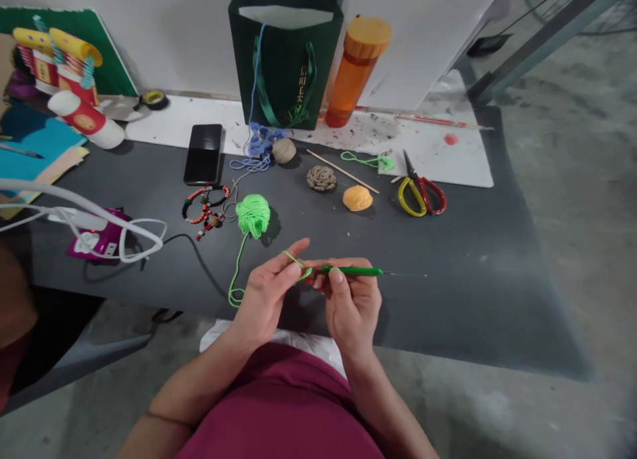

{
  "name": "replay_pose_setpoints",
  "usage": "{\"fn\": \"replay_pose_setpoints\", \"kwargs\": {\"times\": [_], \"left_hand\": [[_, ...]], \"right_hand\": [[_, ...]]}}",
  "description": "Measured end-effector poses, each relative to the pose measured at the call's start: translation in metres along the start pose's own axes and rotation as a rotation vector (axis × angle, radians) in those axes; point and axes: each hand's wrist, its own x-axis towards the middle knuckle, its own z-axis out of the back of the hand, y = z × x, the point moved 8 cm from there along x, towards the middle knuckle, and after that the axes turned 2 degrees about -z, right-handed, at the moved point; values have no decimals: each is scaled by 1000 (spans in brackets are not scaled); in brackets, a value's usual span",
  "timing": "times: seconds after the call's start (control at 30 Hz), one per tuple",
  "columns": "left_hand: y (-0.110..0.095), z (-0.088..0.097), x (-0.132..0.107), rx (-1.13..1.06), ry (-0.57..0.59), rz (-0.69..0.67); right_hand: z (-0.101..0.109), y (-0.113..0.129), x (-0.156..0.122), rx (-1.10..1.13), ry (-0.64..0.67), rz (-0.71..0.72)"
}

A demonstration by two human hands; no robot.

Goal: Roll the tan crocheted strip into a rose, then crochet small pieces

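Note:
Near the table's front edge, my right hand (pixel 351 306) is closed round the green handle of a crochet hook (pixel 355 271). A thin metal shaft sticks out of the handle to the right. My left hand (pixel 269 286) pinches a small piece of bright green yarn work (pixel 304 273) at the hook's left end, with a strand looped over the raised forefinger. The hook's working tip is hidden among the fingers. From the left hand the strand runs down and back up to a green yarn ball (pixel 253 215).
Beyond my hands lie an orange yarn ball (pixel 357 198), a coiled brown piece (pixel 321 178), a wooden stick (pixel 343 172), scissors (pixel 421 190) and a phone (pixel 204 154). A green paper bag (pixel 283 61) and an orange bottle (pixel 357 71) stand behind. Cables cross a purple power strip (pixel 99 237).

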Motion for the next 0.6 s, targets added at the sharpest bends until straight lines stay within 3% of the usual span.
{"fn": "replay_pose_setpoints", "kwargs": {"times": [0.07, 0.2, 0.27, 0.47, 0.6], "left_hand": [[1, 3, 1, 33, -32, -24], [0, 5, 1, -33, -72, -76], [2, 4, 1, -83, -72, -61], [10, 1, 2, -92, -22, 67], [9, 4, 2, -61, -16, 64]], "right_hand": [[-1, 11, 0, -85, 31, 109], [-12, 36, -9, -310, 89, 463], [-13, 39, -12, -331, 64, 531], [2, 13, -9, -159, -85, 223], [12, 13, -10, -235, -161, 183]]}}
